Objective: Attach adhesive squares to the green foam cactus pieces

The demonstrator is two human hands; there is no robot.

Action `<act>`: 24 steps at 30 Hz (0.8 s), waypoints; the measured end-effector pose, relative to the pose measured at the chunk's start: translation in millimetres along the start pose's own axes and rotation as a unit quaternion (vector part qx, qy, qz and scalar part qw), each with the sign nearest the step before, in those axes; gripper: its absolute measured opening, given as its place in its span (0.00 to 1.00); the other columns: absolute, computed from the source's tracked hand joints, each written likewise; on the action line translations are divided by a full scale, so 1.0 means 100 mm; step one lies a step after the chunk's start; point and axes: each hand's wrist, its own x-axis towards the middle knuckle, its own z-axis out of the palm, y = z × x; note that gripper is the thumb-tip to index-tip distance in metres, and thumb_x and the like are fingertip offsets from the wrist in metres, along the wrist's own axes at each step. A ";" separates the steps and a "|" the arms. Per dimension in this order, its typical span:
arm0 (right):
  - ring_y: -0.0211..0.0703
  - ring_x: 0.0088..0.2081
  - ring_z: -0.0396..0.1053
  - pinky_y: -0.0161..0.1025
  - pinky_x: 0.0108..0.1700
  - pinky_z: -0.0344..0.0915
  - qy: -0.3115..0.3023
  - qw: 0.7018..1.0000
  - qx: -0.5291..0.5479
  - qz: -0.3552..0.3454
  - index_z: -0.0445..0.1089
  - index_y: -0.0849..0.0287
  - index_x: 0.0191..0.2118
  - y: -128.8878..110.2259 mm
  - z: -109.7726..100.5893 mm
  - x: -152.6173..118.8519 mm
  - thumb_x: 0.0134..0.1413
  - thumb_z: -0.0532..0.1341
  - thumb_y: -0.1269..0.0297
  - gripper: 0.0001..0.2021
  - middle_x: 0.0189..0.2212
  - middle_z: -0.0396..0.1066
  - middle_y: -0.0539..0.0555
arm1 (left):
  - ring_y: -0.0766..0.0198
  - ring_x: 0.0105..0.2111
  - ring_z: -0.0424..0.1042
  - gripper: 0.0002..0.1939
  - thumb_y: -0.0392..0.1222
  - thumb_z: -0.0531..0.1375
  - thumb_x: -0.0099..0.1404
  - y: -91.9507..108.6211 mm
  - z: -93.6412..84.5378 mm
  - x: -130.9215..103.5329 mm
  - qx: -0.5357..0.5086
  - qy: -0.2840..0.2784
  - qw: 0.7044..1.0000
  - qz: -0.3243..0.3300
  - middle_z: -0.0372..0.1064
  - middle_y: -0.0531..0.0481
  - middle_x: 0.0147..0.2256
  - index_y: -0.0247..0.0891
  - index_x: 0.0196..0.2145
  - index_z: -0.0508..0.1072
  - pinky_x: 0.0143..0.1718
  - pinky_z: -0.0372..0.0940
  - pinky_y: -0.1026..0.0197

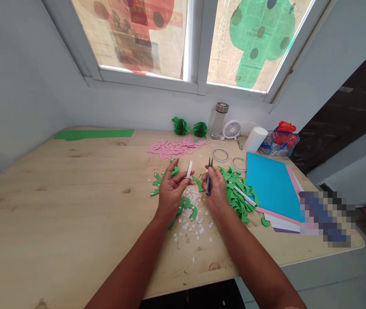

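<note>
My left hand [172,191] pinches a short white strip [189,169] between thumb and fingers, its free end pointing up. In my right hand [217,184] is a pair of small dark scissors [208,182], with the pointed tips upward and slightly apart. The strip and the blades do not touch. Beneath and behind my left hand lie curved green paper cut-outs [189,209] with small white patches on them. Tiny white scraps [199,223] are scattered on the table between my forearms. Beside my right hand is a heap of green paper pieces [239,195].
Pink paper cut-outs [173,147] and two green paper figures [180,126] sit behind my hands. Two tape rolls [220,155] lie right of them. A glass bottle [218,122], white fan [232,128] and white roll [256,138] stand at the wall. Blue sheets [271,184] are stacked right.
</note>
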 end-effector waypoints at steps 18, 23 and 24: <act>0.30 0.16 0.51 0.30 0.18 0.49 -0.026 0.976 -0.204 -0.067 0.66 0.59 0.28 0.06 -0.01 -0.03 0.42 0.65 0.57 0.11 0.15 0.55 0.41 | 0.62 0.29 0.73 0.21 0.33 0.68 0.51 -0.04 -0.02 -0.02 0.094 -0.016 0.995 -0.001 0.77 0.46 0.34 0.37 0.44 0.73 0.38 0.64 0.62; 0.30 0.17 0.51 0.30 0.19 0.49 -0.036 0.972 -0.218 -0.075 0.65 0.59 0.27 0.04 -0.02 -0.03 0.43 0.64 0.57 0.11 0.15 0.55 0.42 | 0.62 0.28 0.73 0.19 0.32 0.68 0.50 -0.03 -0.02 -0.02 0.105 -0.018 0.994 0.001 0.77 0.47 0.32 0.38 0.42 0.75 0.38 0.64 0.62; 0.30 0.17 0.51 0.30 0.19 0.49 -0.040 0.971 -0.221 -0.077 0.65 0.59 0.26 0.04 -0.01 -0.04 0.43 0.64 0.57 0.11 0.15 0.55 0.42 | 0.63 0.28 0.73 0.18 0.33 0.68 0.50 -0.03 -0.02 -0.02 0.113 -0.018 0.993 0.005 0.77 0.48 0.33 0.39 0.41 0.75 0.37 0.65 0.62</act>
